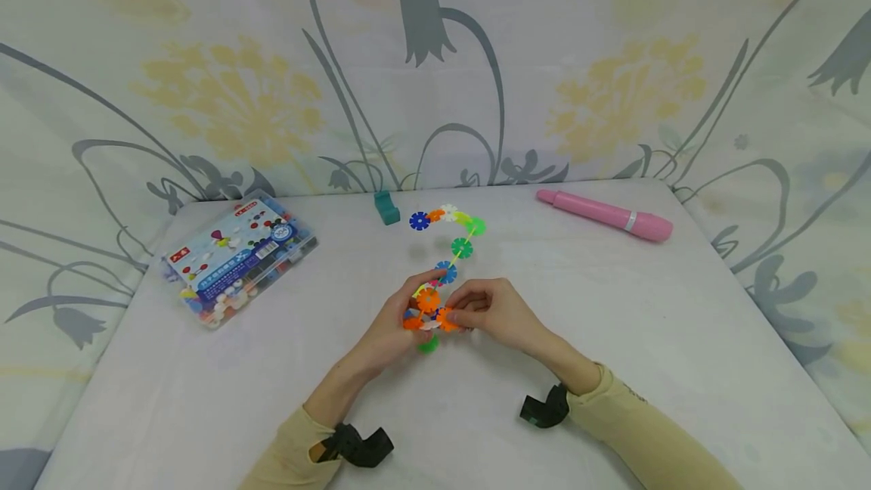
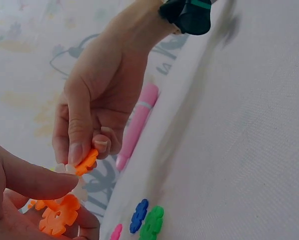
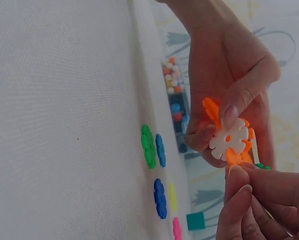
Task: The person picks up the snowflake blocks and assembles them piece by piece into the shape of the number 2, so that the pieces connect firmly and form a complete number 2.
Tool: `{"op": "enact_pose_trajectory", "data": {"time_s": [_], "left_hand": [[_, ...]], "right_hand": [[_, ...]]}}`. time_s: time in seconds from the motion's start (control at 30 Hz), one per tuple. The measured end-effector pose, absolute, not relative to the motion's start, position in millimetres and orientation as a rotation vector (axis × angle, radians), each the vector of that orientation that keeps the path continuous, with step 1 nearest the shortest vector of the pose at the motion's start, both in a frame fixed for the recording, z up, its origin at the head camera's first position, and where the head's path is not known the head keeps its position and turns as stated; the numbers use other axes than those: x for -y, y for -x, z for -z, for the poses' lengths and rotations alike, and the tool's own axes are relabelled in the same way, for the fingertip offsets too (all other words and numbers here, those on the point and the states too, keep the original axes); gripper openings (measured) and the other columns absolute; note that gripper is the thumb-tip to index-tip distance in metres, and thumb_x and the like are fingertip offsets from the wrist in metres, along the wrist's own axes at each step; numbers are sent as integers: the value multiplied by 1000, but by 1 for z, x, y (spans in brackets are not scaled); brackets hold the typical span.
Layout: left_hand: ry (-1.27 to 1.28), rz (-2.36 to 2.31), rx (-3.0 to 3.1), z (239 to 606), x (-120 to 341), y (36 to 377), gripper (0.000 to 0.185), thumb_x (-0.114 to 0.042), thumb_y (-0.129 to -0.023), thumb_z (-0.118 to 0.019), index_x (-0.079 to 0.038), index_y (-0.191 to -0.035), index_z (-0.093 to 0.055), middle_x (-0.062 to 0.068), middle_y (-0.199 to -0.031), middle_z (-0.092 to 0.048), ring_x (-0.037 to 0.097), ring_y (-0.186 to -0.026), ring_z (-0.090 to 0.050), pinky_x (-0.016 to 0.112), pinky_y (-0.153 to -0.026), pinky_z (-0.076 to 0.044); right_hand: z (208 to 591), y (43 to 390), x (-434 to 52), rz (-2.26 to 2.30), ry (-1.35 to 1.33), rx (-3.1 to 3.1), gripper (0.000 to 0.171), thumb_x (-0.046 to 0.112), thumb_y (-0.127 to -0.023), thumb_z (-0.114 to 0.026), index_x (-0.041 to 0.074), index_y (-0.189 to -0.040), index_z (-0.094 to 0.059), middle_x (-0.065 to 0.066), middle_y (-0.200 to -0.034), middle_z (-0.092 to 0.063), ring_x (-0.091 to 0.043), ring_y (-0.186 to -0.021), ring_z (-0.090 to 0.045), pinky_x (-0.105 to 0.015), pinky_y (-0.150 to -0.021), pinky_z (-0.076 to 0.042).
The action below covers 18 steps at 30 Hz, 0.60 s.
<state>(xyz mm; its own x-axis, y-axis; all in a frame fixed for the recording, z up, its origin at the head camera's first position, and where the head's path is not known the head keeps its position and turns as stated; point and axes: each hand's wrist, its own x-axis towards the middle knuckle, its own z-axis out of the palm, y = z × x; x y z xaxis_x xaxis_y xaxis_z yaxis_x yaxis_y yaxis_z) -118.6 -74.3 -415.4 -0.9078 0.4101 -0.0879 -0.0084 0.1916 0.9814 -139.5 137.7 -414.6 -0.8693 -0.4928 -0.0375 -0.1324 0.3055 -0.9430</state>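
My left hand (image 1: 395,316) holds a cluster of linked, notched plastic discs, with an orange disc (image 2: 59,216) and a white disc (image 3: 228,139) showing between its thumb and fingers. Thumb and fingertips of my right hand (image 1: 500,312) pinch another orange disc (image 2: 87,161), right at the edge of the white one. Beyond the hands, a curved row of discs runs away from me: a blue disc (image 1: 445,272), a green disc (image 1: 462,248), then yellow, white and orange ones, up to a dark blue disc (image 1: 419,221) at its end. A green disc (image 1: 428,345) shows below the left hand.
A clear plastic case (image 1: 241,259) with a printed label and small coloured pieces lies at the left. A teal block (image 1: 387,208) sits near the back edge. At the back right lies a pink pen-shaped thing (image 1: 605,214). The white tabletop (image 1: 646,369) meets a flower-patterned cloth.
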Motion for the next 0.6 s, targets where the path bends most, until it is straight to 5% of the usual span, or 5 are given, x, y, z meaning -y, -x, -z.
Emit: {"op": "enact_pose_trajectory", "data": {"time_s": [0.23,0.6], "left_hand": [[-352,-1789,-2138,416,74,118,86,14,-77,-59,-32,-148,-44,-4,-158,-35,30,-127,-40,49,-103,-40],[-334,-1860,-2191,418,72,118,95,19,-65,-57,-28,-148,-45,-6,-157,-39,31,-121,-41,38,-91,-44]], "right_hand": [[413,138,-137,1596,542,-2242,11,11,-91,-73,6,-100,-72,-8,-87,-72,-30,-74,-70,-40,-69,-60],[413,137,-136,1612,524,-2229,13,12,-91,-74,5,-101,-73,-9,-86,-73,-32,-73,-70,-41,-69,-60]]}}
